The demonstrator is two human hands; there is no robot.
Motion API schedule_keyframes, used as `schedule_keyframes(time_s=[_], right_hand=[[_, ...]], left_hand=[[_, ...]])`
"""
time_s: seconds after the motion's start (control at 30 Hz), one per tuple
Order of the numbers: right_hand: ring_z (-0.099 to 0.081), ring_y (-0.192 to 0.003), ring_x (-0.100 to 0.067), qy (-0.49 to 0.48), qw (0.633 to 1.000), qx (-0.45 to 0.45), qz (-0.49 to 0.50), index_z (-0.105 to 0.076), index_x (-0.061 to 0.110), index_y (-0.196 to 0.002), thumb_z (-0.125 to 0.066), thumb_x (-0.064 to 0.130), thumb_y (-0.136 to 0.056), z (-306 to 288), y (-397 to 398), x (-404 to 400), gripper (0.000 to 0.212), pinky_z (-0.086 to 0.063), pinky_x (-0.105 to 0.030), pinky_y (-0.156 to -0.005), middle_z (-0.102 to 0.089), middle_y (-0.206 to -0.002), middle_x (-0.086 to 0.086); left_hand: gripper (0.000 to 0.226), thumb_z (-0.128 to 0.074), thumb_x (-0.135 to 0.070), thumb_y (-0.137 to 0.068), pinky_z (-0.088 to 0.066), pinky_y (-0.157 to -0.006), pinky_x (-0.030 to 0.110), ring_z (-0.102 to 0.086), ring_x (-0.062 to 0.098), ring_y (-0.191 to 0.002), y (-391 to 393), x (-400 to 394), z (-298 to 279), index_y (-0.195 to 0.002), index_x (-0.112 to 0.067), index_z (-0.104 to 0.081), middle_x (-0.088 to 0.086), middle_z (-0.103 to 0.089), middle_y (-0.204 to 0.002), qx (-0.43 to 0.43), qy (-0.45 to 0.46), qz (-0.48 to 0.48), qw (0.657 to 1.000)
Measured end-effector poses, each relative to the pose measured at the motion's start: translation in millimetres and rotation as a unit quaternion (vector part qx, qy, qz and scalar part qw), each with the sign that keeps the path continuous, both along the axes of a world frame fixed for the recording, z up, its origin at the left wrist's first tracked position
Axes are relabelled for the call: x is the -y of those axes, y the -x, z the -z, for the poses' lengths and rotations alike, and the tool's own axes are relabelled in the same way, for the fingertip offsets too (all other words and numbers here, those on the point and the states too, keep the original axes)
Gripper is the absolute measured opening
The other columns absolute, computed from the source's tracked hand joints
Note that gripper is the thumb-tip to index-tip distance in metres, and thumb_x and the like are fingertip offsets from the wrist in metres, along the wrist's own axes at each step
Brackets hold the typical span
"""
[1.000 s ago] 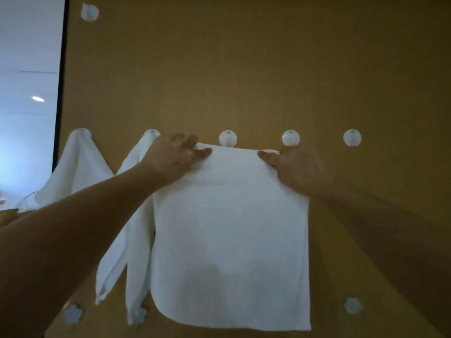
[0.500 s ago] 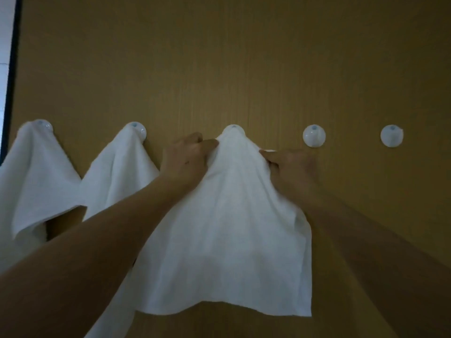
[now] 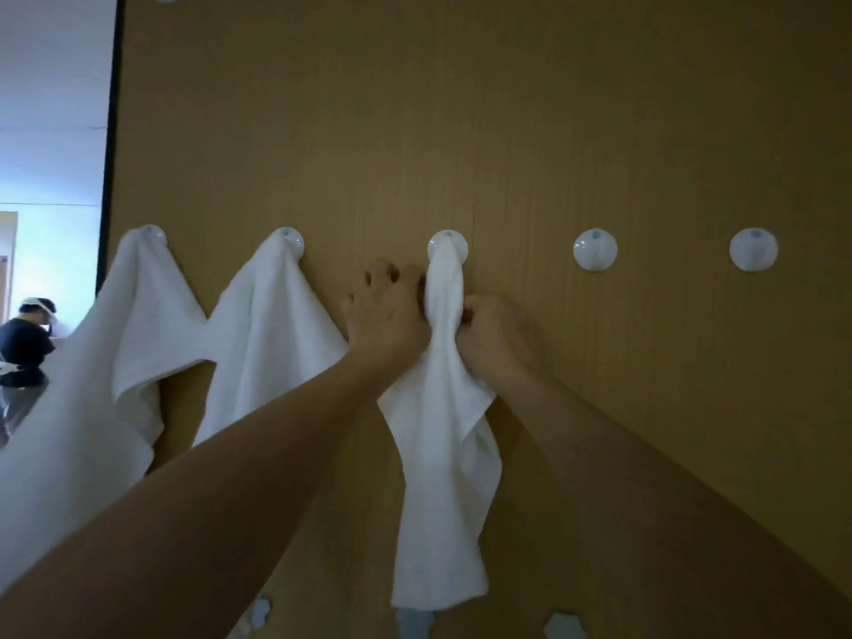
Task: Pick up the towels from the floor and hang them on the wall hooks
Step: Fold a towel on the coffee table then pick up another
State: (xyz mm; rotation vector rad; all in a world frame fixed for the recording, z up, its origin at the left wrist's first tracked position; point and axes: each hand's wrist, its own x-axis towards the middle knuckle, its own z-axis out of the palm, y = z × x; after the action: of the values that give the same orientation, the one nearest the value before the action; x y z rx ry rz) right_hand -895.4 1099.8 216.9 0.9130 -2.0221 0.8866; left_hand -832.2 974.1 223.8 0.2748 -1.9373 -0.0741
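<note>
- The left hand [image 3: 389,311] reaches up to the wall with its fingers curled against the left side of the third towel [image 3: 442,435], just under the hook; the fingertips touch the bunched cloth, but whether they truly pinch it I cannot tell.
- The right hand [image 3: 495,336] grips the same towel from the right, fingers curled round the gathered neck of cloth a little below the left hand.
- Both forearms stretch from the bottom of the view up to the towel, the left one crossing in front of the lower edge of the second towel [image 3: 272,334].
- The third towel hangs from the middle hook [image 3: 447,246], its top caught over the hook, squeezed narrow between the two hands and falling in a long loose fold below them.
- The second towel hangs from its own hook [image 3: 288,239] just to the left, spread in a tent shape.
- The first towel [image 3: 133,325] hangs from the leftmost hook [image 3: 152,235], near the wall's dark edge, touching the second at its side.
- Two bare hooks [image 3: 594,250] [image 3: 753,250] sit to the right of the middle one in the same row on the wooden wall [image 3: 507,131].
- Small pale fittings [image 3: 563,627] show along the bottom of the wall.
- Far off at the left, past the wall's edge, a person in dark top [image 3: 25,348] stands in a bright room.
</note>
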Motion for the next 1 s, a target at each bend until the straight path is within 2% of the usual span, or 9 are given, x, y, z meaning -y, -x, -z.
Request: schedule_keyframes(time_s=[0.07, 0.13, 0.23, 0.3, 0.37, 0.5, 0.6, 0.73, 1.0], right_hand=[[-0.042, -0.089, -0.019, -0.031, 0.991, -0.080, 0.100, -0.063, 0.025, -0.083, -0.050, 0.036, -0.091, 7.1, -4.0, -5.4, 0.019, -0.035, -0.034, -0.076, -0.048, -0.096, 0.001], [-0.040, -0.101, -0.025, -0.064, 0.984, -0.095, 0.139, -0.064, 0.024, -0.089, -0.046, 0.033, -0.092, 10.0, -6.0, -13.2, 0.021, -0.035, -0.040, -0.087, -0.046, -0.107, -0.003], [-0.046, -0.089, -0.023, -0.060, 0.994, -0.014, 0.094, -0.057, 0.016, -0.075, -0.044, 0.027, -0.094, 13.7, -15.5, -26.2, 0.025, -0.039, -0.034, -0.075, -0.052, -0.092, -0.004], [-0.048, -0.070, -0.018, -0.004, 0.997, 0.035, 0.062, -0.058, 0.007, -0.070, -0.046, 0.022, -0.093, 17.0, -23.0, -33.4, 0.030, -0.031, -0.028, -0.056, -0.056, -0.073, -0.007], [-0.049, -0.063, -0.013, 0.020, 0.996, 0.073, 0.047, -0.065, 0.006, -0.079, -0.048, 0.023, -0.094, 20.8, -35.5, -41.0, 0.029, -0.031, -0.027, -0.052, -0.063, -0.072, -0.009], [-0.064, -0.088, -0.014, -0.002, 0.992, 0.068, 0.105, -0.069, 0.020, -0.113, -0.049, 0.031, -0.096, 29.0, -69.2, -50.1, 0.028, -0.043, -0.026, -0.065, -0.071, -0.098, 0.003], [-0.063, -0.107, -0.020, -0.010, 0.985, 0.057, 0.160, -0.062, 0.019, -0.131, -0.054, 0.034, -0.095, 43.6, -97.9, -52.2, 0.040, -0.050, -0.029, -0.087, -0.068, -0.121, -0.001], [-0.061, -0.107, -0.030, -0.058, 0.964, 0.041, 0.255, -0.067, 0.015, -0.121, -0.058, 0.035, -0.091, 69.0, -140.5, -66.8, 0.037, -0.049, -0.041, -0.093, -0.071, -0.109, -0.008], [-0.049, -0.121, -0.032, -0.125, 0.862, 0.099, 0.482, -0.054, 0.033, -0.137, -0.054, 0.046, -0.091, 104.2, -266.6, -171.3, 0.048, -0.046, -0.042, -0.096, -0.061, -0.129, -0.005]], left_hand=[[0.018, -0.052, -0.035, -0.090, -0.028, -0.077, 0.035, -0.046, 0.025, -0.095, -7.0, 0.6, 4.5, -0.098, -0.023, -0.062, 0.001, -0.054, -0.101, -0.020, 0.060, -0.056, 0.996], [0.015, -0.049, -0.021, -0.088, -0.025, -0.071, 0.032, -0.051, 0.025, -0.087, -13.2, 4.0, 11.3, -0.078, -0.020, -0.060, -0.003, -0.054, -0.080, 0.013, 0.109, -0.049, 0.993], [0.019, -0.046, -0.011, -0.086, -0.031, -0.055, 0.028, -0.057, 0.023, -0.068, -24.3, 11.5, 21.9, -0.070, -0.018, -0.052, -0.004, -0.051, -0.062, 0.101, 0.063, 0.043, 0.992], [0.019, -0.044, -0.012, -0.089, -0.039, -0.055, 0.027, -0.059, 0.021, -0.068, -32.4, 17.2, 25.6, -0.082, -0.015, -0.061, -0.001, -0.060, -0.070, 0.134, 0.032, 0.091, 0.986], [0.025, -0.041, -0.019, -0.096, -0.047, -0.062, 0.031, -0.060, 0.020, -0.072, -41.9, 22.7, 27.6, -0.096, -0.015, -0.065, 0.000, -0.065, -0.078, 0.124, 0.030, 0.105, 0.986], [0.031, -0.039, -0.030, -0.100, -0.051, -0.070, 0.035, -0.061, 0.020, -0.077, -63.7, 31.5, 28.0, -0.103, -0.017, -0.066, 0.000, -0.067, -0.083, 0.059, 0.031, 0.141, 0.988], [0.036, -0.045, -0.033, -0.100, -0.053, -0.083, 0.036, -0.063, 0.024, -0.095, -77.5, 33.0, 33.4, -0.127, -0.017, -0.063, 0.004, -0.070, -0.109, 0.043, 0.052, 0.181, 0.981], [0.038, -0.048, -0.034, -0.098, -0.053, -0.086, 0.040, -0.063, 0.029, -0.102, -92.3, 21.7, 46.7, -0.129, -0.016, -0.061, 0.010, -0.069, -0.114, 0.035, 0.083, 0.255, 0.963], [0.039, -0.049, -0.032, -0.096, -0.052, -0.087, 0.043, -0.059, 0.032, -0.111, -130.5, -95.0, 91.6, -0.131, -0.018, -0.059, 0.012, -0.063, -0.123, 0.109, 0.079, 0.433, 0.891]])
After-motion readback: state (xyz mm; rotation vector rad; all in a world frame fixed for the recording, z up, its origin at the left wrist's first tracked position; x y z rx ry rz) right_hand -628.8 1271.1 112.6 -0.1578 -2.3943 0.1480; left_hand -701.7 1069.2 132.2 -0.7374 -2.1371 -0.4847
